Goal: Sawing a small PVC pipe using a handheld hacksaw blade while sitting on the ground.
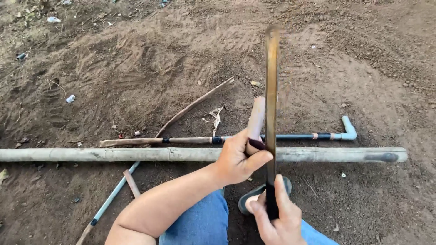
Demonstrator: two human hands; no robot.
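Hands first: we list our left hand (238, 159), its grip clenched around a short pale wooden stick (255, 122), thumb across the stick's dark lower part, the stick rising upright and tilted slightly right above the fist. Our right hand (277, 220), low in the head view, has its grip wrapped on the dark handle of a long machete (272, 113), whose thin blade stands edge-on and nearly vertical, just beside the stick on its right; whether blade and stick touch we cannot tell, as both are blurred. Below the hands we note blue denim trousers (200, 224) and a dark sandal (247, 202) on the soil (136, 59), between the two arms. Across the ground beyond the hands lies a long bamboo pole (113, 154), horizontal, running almost the full width of the view. Just behind it, parallel, lies a thinner brown rod (136, 142) joined with dark tape bands to a grey plastic pipe with an elbow bend (349, 129) at its right end. A slim curved branch (195, 104) slants away from this rod toward the upper right. A second thin grey pipe (111, 197) runs diagonally from under the pole toward the lower left, with a short reddish wood scrap (132, 183) just beside it. Small litter scraps (70, 98) dot the brown, tracked earth.
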